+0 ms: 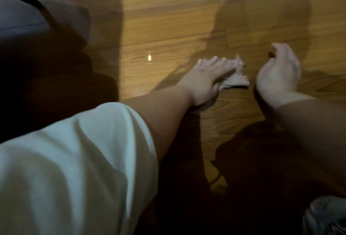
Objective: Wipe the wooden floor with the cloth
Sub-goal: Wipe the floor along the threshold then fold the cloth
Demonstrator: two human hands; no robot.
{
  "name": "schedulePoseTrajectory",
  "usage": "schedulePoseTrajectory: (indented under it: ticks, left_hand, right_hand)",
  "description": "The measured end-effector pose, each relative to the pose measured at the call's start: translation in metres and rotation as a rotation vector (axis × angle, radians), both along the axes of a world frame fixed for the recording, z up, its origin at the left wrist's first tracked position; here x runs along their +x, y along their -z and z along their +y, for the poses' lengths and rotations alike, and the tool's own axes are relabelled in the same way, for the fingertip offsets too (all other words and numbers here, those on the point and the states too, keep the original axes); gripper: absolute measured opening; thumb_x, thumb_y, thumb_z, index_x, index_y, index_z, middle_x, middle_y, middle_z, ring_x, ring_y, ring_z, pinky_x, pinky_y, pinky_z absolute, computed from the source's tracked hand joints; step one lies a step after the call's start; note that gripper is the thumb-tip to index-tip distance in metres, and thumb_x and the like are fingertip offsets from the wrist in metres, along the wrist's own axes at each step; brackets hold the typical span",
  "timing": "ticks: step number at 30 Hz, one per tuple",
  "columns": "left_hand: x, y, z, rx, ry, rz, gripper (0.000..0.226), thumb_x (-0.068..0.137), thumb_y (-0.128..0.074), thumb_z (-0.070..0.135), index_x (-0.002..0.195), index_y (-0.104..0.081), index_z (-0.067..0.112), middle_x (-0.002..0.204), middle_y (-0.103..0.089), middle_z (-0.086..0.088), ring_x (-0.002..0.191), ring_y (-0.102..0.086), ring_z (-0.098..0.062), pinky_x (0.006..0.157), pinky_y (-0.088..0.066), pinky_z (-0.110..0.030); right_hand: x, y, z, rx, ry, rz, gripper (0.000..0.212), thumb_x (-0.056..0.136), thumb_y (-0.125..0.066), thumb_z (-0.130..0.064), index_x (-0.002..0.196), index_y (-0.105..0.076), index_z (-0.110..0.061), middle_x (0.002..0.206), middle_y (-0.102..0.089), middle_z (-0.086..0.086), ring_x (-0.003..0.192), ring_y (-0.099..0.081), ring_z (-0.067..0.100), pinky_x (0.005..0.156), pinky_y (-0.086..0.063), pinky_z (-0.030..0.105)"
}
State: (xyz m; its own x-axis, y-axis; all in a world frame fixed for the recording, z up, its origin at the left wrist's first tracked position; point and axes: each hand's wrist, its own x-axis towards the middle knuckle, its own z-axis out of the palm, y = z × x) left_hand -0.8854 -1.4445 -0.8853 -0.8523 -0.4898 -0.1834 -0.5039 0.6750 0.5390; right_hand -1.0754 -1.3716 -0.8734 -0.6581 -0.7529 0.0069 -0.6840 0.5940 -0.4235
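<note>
Both hands lie apart on the wooden floor (168, 29), and neither closes on anything. Nearest the camera, well on the near-left side of the cloth (238, 80), a loose white sleeve (74, 160) covers the left upper arm. The bare forearm runs from it up toward the cloth. A fold of grey fabric (325, 216) shows at the near right corner; what it belongs to cannot be told.

The left hand (209, 75) lies palm down on top of the cloth with its fingers straight and spread, pressing it flat to the boards. The cloth is white and crumpled. Most of it is hidden beneath the palm, with a ragged edge sticking out past the fingertips on the right and a small part showing under the wrist.

Just right of that edge, not touching the cloth, the right hand (279, 73) rests with fingers loosely curled and nothing visible in it.

Left of the cloth a small bright glint (149, 58) sits on the boards. Beyond it the shadows of the hands fall across the floor. Far to the left, a pale grey surface (16, 15) lies in the dark.
</note>
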Motion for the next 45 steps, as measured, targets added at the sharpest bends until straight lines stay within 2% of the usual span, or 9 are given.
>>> schedulePoseTrajectory:
  ticks: [6,10,13,20,26,29,34,42,45]
  left_hand:
    - [0.094,0.005,-0.039,-0.305,-1.025,-0.285,0.050,0.088,-0.048,0.045,0.137,-0.045,0.038,0.144,-0.041,-0.009,0.126,-0.038,-0.033,0.100,-0.028,-0.044]
    - [0.069,-0.012,-0.018,0.088,-0.800,0.179,0.047,0.092,-0.036,0.029,0.139,-0.038,0.026,0.132,-0.056,-0.002,0.118,-0.054,-0.030,0.090,-0.038,-0.025]
    - [0.063,-0.027,-0.018,0.254,-1.078,0.440,0.043,0.092,-0.033,0.018,0.134,-0.042,0.026,0.121,-0.054,0.007,0.110,-0.057,-0.019,0.093,-0.038,-0.020]
    - [0.136,-0.021,-0.034,0.187,-0.796,-0.571,0.090,0.082,-0.058,0.064,0.150,-0.003,0.043,0.159,0.017,0.000,0.147,0.011,-0.025,0.118,-0.012,-0.051]
    - [0.137,-0.017,-0.040,0.186,-0.791,-0.565,0.094,0.080,-0.065,0.060,0.148,-0.001,0.048,0.158,0.023,0.006,0.147,0.013,-0.022,0.117,-0.016,-0.051]
    - [0.140,-0.019,-0.041,0.158,-0.793,-0.538,0.098,0.075,-0.067,0.063,0.149,-0.004,0.046,0.159,0.018,0.008,0.147,0.009,-0.020,0.117,-0.018,-0.047]
    - [0.145,-0.019,-0.041,0.079,-0.792,-0.522,0.117,0.066,-0.072,0.067,0.153,-0.004,0.031,0.160,0.009,0.011,0.148,0.002,-0.014,0.115,-0.020,-0.036]
    - [0.146,-0.019,-0.035,0.120,-0.720,-0.510,0.107,0.077,-0.067,0.060,0.153,0.000,0.027,0.160,0.015,0.009,0.147,0.009,-0.017,0.119,-0.013,-0.043]
    - [0.151,-0.019,-0.019,0.109,-0.702,-0.464,0.092,0.086,-0.062,0.051,0.154,-0.005,0.024,0.160,0.012,0.007,0.147,0.007,-0.017,0.120,-0.010,-0.041]
  right_hand:
    - [0.013,-0.004,0.007,0.133,-0.163,-0.045,0.045,0.101,-0.032,-0.034,0.146,-0.035,-0.028,0.159,-0.020,0.000,0.147,-0.013,0.019,0.120,-0.006,0.041]
    - [0.079,-0.004,-0.032,0.109,-0.410,-0.141,0.053,0.095,-0.038,-0.044,0.147,-0.029,-0.038,0.161,-0.011,0.001,0.148,-0.008,0.023,0.117,-0.005,0.044]
    - [0.123,-0.003,-0.039,0.160,-0.548,-0.120,0.060,0.087,-0.043,-0.050,0.145,-0.028,-0.045,0.161,-0.008,0.000,0.147,-0.007,0.027,0.116,-0.002,0.048]
    - [0.081,0.020,-0.049,0.215,-0.722,0.141,0.054,0.093,-0.041,-0.029,0.147,-0.035,-0.022,0.159,-0.017,0.004,0.145,-0.017,0.028,0.116,-0.013,0.043]
    - [0.003,0.018,-0.091,0.355,0.119,-0.064,0.058,0.095,-0.034,-0.025,0.149,-0.018,-0.035,0.161,0.001,0.003,0.146,0.001,0.036,0.114,-0.003,0.052]
    - [0.062,0.017,-0.112,0.342,-0.116,-0.016,0.059,0.094,-0.038,-0.021,0.150,-0.023,-0.026,0.161,-0.002,0.002,0.147,0.000,0.031,0.115,-0.001,0.046]
    - [0.141,0.015,-0.108,0.257,-1.093,-0.021,0.054,0.099,-0.034,-0.026,0.147,-0.022,-0.046,0.161,-0.003,-0.010,0.148,0.002,0.018,0.117,0.005,0.041]
    - [0.061,0.008,-0.137,0.330,-0.501,-0.102,0.053,0.098,-0.036,-0.027,0.150,-0.026,-0.030,0.162,-0.004,0.001,0.148,-0.001,0.022,0.119,-0.004,0.043]
    - [0.121,0.004,-0.112,0.409,-0.562,-0.020,0.063,0.095,-0.039,-0.023,0.153,-0.014,-0.020,0.161,0.002,0.011,0.147,0.001,0.032,0.118,-0.005,0.046]
